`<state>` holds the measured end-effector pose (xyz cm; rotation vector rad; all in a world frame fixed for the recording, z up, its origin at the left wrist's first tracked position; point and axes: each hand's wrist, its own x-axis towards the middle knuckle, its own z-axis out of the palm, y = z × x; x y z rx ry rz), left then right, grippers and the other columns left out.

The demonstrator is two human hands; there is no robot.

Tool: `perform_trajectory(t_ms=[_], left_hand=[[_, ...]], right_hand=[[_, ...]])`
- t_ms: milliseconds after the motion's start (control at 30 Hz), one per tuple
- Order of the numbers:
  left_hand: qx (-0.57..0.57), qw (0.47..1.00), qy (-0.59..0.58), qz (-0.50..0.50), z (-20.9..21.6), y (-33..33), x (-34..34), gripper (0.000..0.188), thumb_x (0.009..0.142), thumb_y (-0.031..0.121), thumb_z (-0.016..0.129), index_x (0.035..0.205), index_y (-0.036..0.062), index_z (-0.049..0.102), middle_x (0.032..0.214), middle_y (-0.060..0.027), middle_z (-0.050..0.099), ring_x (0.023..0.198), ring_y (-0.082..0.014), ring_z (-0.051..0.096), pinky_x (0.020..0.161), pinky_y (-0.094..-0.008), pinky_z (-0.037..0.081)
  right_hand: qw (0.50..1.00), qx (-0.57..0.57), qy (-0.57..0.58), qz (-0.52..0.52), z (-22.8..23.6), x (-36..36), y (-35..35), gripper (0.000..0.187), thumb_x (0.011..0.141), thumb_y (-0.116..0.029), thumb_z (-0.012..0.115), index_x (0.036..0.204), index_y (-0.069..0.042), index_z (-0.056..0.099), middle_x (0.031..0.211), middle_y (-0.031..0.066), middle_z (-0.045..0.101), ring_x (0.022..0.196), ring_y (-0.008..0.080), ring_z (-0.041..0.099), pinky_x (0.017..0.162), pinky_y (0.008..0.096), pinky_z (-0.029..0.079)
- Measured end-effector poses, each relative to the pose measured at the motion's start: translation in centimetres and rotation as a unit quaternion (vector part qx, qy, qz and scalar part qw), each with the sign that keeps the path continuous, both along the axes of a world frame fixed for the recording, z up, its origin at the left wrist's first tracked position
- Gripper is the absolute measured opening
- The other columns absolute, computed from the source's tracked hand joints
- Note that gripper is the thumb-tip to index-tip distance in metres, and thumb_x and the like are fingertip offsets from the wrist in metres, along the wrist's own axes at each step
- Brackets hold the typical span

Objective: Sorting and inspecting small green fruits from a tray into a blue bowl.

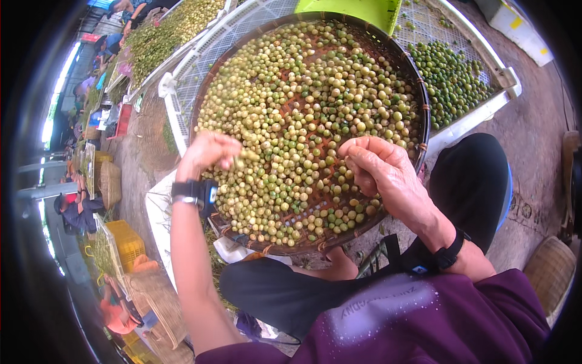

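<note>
A round, shallow woven basket (425, 109) rests on a white plastic rack, spread with many small round yellow-green fruits (291, 145). Over its left side is my left hand (212, 153), blurred by motion, with the fingers curled in. A pale green smear lies by its fingertips; whether the hand grips it is unclear. My right hand (379, 165) hovers over the right part of the basket, thumb and fingers pinched together. What they hold, if anything, is hidden. Reddish-brown weave shows between the fruits.
Darker green fruits (450, 82) lie on the white rack (506, 85) at the right. A bright green scoop-like tray (357, 12) sits behind the basket. A white foam box (515, 27) stands at the far right. Other people work at the left, near yellow crates (124, 242) and wicker baskets (110, 184).
</note>
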<state>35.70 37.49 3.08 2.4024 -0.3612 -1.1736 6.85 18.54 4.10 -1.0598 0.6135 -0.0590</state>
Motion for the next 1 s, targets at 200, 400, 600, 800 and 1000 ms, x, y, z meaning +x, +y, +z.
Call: perform_trajectory(t_ms=[200, 400, 600, 800, 1000], left_hand=[[-0.154, 0.979, 0.017, 0.130, 0.5, 4.2, 0.0, 0.022, 0.083, 0.014, 0.068, 0.098, -0.0009, 0.063, 0.074, -0.0055, 0.067, 0.048, -0.0048, 0.053, 0.038, -0.0179, 0.040], [-0.409, 0.857, 0.133, 0.283, 0.5, 1.6, -3.5, 0.030, 0.092, 0.029, 0.058, 0.101, 0.0003, 0.055, 0.093, -0.0116, 0.062, 0.069, -0.0108, 0.054, 0.058, -0.0189, 0.049], [-0.430, 0.805, 0.333, 0.235, 2.3, -1.9, -11.1, 0.041, 0.098, 0.029, 0.042, 0.118, -0.0063, 0.048, 0.108, -0.0189, 0.057, 0.088, -0.0197, 0.059, 0.074, -0.0278, 0.055], [-0.412, 0.864, 0.241, 0.162, 3.4, -2.6, -15.5, 0.029, 0.093, 0.009, 0.050, 0.118, -0.0048, 0.051, 0.106, -0.0145, 0.062, 0.090, -0.0169, 0.062, 0.076, -0.0273, 0.055], [-0.375, 0.887, 0.239, 0.128, 3.3, -1.5, -17.0, 0.037, 0.092, 0.008, 0.054, 0.126, -0.0044, 0.045, 0.104, -0.0126, 0.064, 0.081, -0.0149, 0.065, 0.068, -0.0247, 0.055]], right_hand=[[1.000, 0.004, -0.020, -0.006, 0.2, -0.1, 0.3, 0.020, 0.095, -0.022, 0.052, 0.099, -0.004, 0.060, 0.067, -0.0070, 0.043, 0.054, 0.0021, 0.034, 0.048, 0.0178, 0.026], [1.000, 0.015, -0.015, 0.008, -0.6, -0.3, -0.2, 0.023, 0.090, -0.024, 0.058, 0.099, -0.003, 0.062, 0.069, -0.0041, 0.053, 0.060, 0.0026, 0.045, 0.049, 0.0190, 0.035], [0.990, -0.121, -0.071, 0.004, -0.9, 0.6, 1.3, 0.019, 0.086, -0.018, 0.067, 0.097, -0.003, 0.064, 0.073, -0.0067, 0.057, 0.066, 0.0005, 0.046, 0.056, 0.0197, 0.039], [0.985, -0.147, -0.085, 0.040, -0.2, 0.5, 2.2, 0.023, 0.086, -0.021, 0.067, 0.098, -0.002, 0.063, 0.067, -0.0048, 0.056, 0.062, 0.0014, 0.047, 0.053, 0.0212, 0.039], [0.813, -0.549, -0.189, 0.042, -1.5, 0.7, 3.4, 0.013, 0.079, -0.012, 0.070, 0.085, -0.003, 0.062, 0.071, 0.0093, 0.057, 0.066, 0.0241, 0.058, 0.060, 0.0353, 0.046]])
